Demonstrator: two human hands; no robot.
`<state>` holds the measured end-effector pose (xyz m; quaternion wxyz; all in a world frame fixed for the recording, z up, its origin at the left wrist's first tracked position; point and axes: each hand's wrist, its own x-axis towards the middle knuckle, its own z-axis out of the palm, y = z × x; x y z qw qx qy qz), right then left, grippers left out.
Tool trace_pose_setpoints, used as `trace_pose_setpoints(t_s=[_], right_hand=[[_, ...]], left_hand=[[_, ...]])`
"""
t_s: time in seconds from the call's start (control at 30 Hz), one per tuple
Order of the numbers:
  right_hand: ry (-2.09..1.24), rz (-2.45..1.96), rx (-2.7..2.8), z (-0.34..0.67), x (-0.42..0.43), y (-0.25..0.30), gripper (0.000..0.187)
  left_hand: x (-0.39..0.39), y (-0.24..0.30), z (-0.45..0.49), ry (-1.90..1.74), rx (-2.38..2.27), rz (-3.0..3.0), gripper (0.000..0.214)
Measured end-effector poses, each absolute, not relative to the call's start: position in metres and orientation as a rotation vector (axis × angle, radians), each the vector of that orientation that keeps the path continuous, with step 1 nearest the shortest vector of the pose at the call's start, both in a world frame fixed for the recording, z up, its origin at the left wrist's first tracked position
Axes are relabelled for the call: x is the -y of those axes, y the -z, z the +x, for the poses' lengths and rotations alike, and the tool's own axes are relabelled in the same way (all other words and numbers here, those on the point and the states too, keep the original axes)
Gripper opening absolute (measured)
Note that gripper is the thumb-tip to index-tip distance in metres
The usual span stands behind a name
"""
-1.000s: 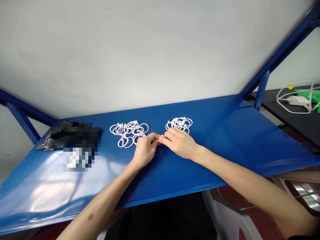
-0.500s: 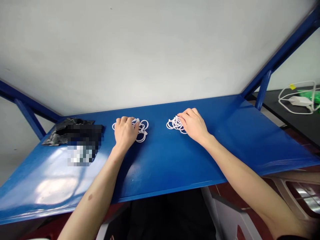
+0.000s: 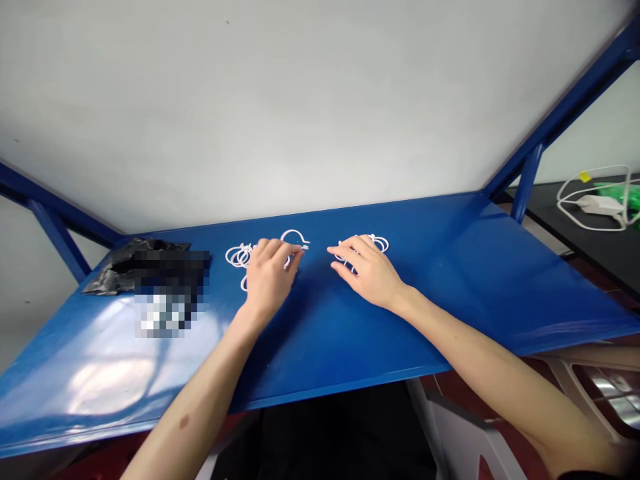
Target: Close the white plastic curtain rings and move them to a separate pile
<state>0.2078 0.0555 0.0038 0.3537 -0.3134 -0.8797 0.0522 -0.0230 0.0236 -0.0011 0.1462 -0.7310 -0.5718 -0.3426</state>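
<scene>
My left hand pinches a white ring between thumb and fingertips. This ring is thin, with a gap on its right side and small end pieces, like a shower curtain ring. Beside and partly under that hand lies a pile of similar white rings. To the right, my right hand is over a second group of white rings, covering much of it. Its thumb and fingers are apart and point left toward the held ring, without touching it.
Both groups lie on a blue table against a pale wall. A crumpled black plastic bag rests at the left, its front blurred out. A white adapter with cable sits on a dark surface at the right.
My left hand has moved right, away from its pile, and now holds up one ring. The right hand has shifted slightly left and nearer, its fingers spread apart over its rings.
</scene>
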Motion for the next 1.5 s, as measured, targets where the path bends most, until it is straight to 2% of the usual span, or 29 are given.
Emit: trace_pose_setpoints(t_s=[0.1, 0.27, 0.4, 0.47, 0.57, 0.73, 0.83, 0.93, 1.0, 1.13, 1.3, 1.4, 1.5], right_hand=[[-0.298, -0.729, 2.280, 0.203, -0.052, 0.001, 0.031], [-0.428, -0.668, 2.222, 0.205, -0.054, 0.005, 0.015], [-0.441, -0.670, 2.217, 0.207, -0.057, 0.003, 0.013], [-0.434, -0.657, 2.211, 0.209, -0.059, 0.002, 0.014], [-0.435, -0.610, 2.213, 0.211, -0.062, 0.000, 0.017], [-0.481, -0.544, 2.216, 0.211, -0.063, 0.002, 0.021], [-0.591, -0.659, 2.146, 0.211, -0.061, 0.003, 0.021], [-0.705, -0.793, 2.076, 0.210, -0.058, 0.004, 0.032], [-0.721, -0.825, 2.071, 0.209, -0.057, 0.005, 0.024], [-0.640, -0.803, 2.074, 0.206, -0.056, 0.006, 0.005], [-0.376, -0.707, 2.159, 0.206, -0.056, 0.008, 0.012], [-0.256, -0.623, 2.231, 0.207, -0.055, 0.008, 0.017], [-0.144, -0.572, 2.303, 0.208, -0.051, 0.008, 0.021]], left_hand=[[-0.013, 0.006, -0.003, 0.974, 1.540, -2.277, 0.024], [-0.006, 0.011, 0.006, 1.008, 1.453, -2.380, 0.021], [-0.004, 0.008, 0.007, 1.073, 1.392, -2.422, 0.017], [-0.004, 0.006, 0.008, 1.163, 1.457, -2.384, 0.019], [-0.005, 0.004, 0.009, 1.261, 1.597, -2.313, 0.033], [-0.010, 0.005, 0.005, 1.302, 1.649, -2.445, 0.017], [-0.009, 0.003, 0.006, 1.426, 1.819, -2.439, 0.015], [-0.006, 0.000, 0.011, 1.609, 1.994, -2.316, 0.017], [-0.004, -0.001, 0.015, 1.681, 2.064, -2.271, 0.018], [-0.002, -0.001, 0.019, 1.738, 2.211, -2.340, 0.023], [-0.006, 0.002, 0.017, 1.865, 2.354, -2.557, 0.029], [-0.006, 0.003, 0.017, 1.934, 2.361, -2.648, 0.023], [-0.003, 0.003, 0.017, 1.805, 2.323, -2.649, 0.015]])
